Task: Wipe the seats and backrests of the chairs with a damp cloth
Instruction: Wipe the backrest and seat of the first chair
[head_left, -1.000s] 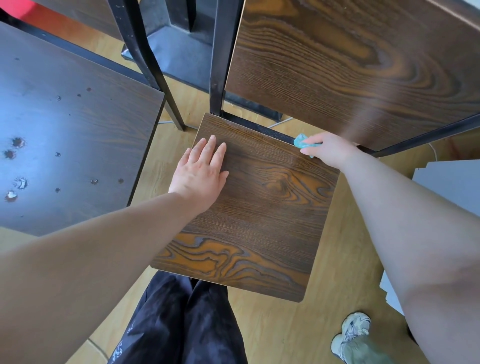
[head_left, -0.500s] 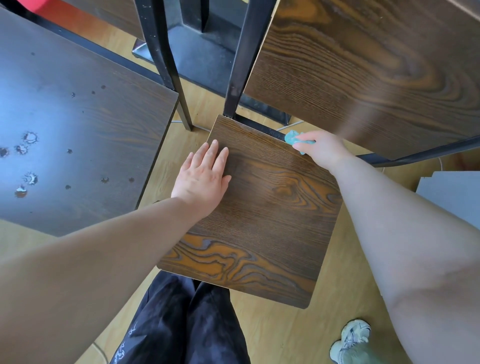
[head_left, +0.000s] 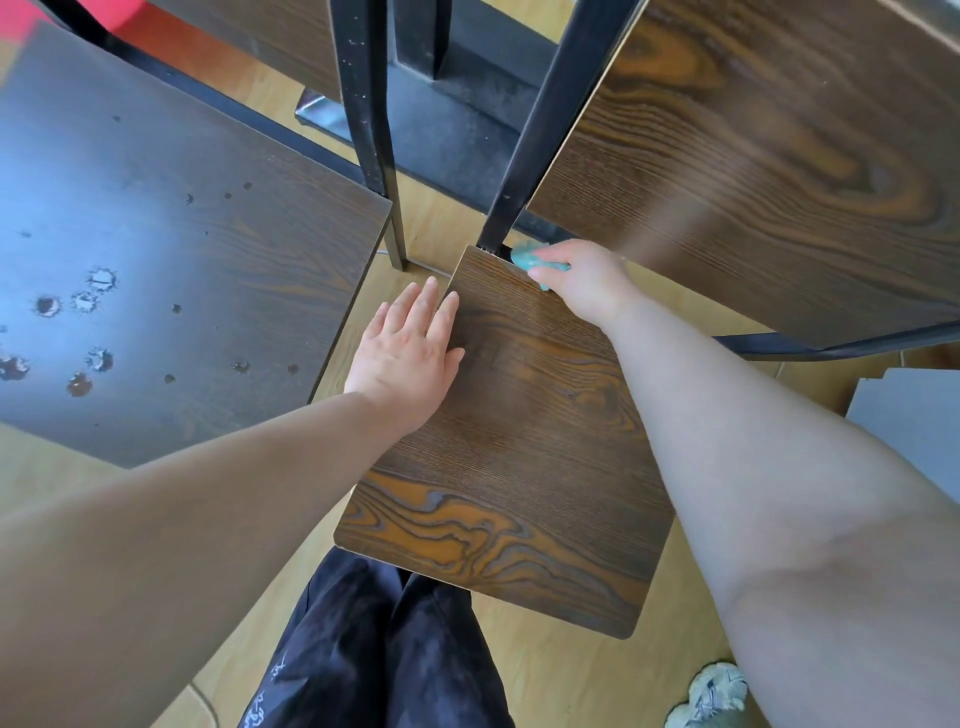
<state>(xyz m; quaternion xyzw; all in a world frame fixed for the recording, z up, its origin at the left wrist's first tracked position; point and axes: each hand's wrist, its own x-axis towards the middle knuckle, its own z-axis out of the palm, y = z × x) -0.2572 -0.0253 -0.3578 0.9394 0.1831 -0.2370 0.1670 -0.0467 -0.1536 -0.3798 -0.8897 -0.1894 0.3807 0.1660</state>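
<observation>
The right hand (head_left: 584, 280) clamps the damp cloth (head_left: 535, 261) at the seat's (head_left: 519, 441) back corner, beside the black post (head_left: 540, 119). The left hand (head_left: 408, 351) lies flat, fingers straight, on the seat's left edge. The cloth could snag behind the post, leaving that corner unwiped.

1 head-worn wide-angle view looks steeply down from close above the chair seat (head_left: 519, 457), floor (head_left: 571, 680) beneath.

seat (head_left: 519, 467) front half free | rear corner — black post (head_left: 537, 156), backrest (head_left: 753, 156) overhanging
</observation>
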